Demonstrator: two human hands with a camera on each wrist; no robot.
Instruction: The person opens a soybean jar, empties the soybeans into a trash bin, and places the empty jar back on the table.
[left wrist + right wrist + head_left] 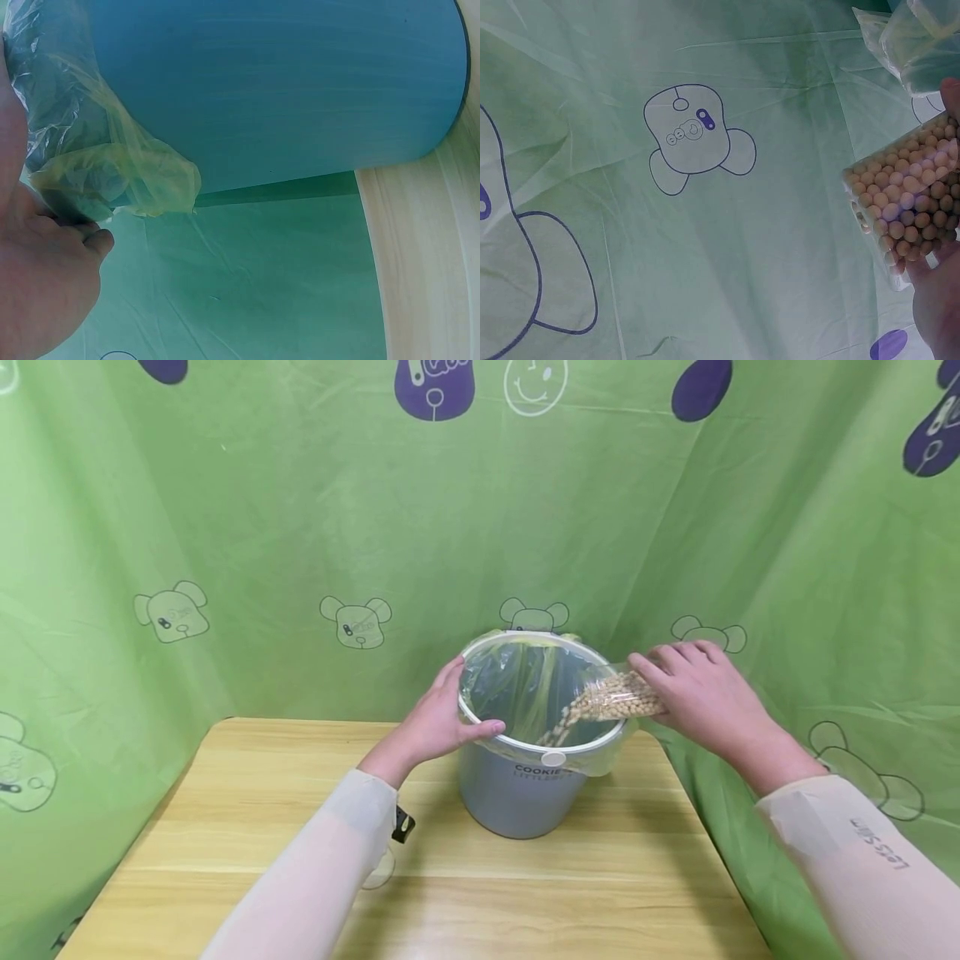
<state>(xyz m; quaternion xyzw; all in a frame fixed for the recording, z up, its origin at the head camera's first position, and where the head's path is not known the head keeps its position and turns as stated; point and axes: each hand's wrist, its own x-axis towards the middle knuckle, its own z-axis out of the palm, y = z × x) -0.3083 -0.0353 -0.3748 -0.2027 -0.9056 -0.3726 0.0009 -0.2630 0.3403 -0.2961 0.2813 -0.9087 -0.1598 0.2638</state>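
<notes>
A grey trash bin (517,797) with a white rim, lined with a thin yellowish clear bag (150,176), stands upright on the table. My left hand (442,714) grips the bin's rim on its left side, thumb over the near edge and fingers along the outside. In my right hand (701,693) is a clear plastic container (900,191) full of round tan beans, held tilted with its mouth over the bin's right rim. A stream of beans (568,717) runs from it down into the lined bin. The bin's bottom is hidden by its near wall.
The bin rests near the far edge of a light wooden table (480,902). Green printed curtains (420,543) hang behind and at both sides. A small black object (402,825) shows beside my left wrist.
</notes>
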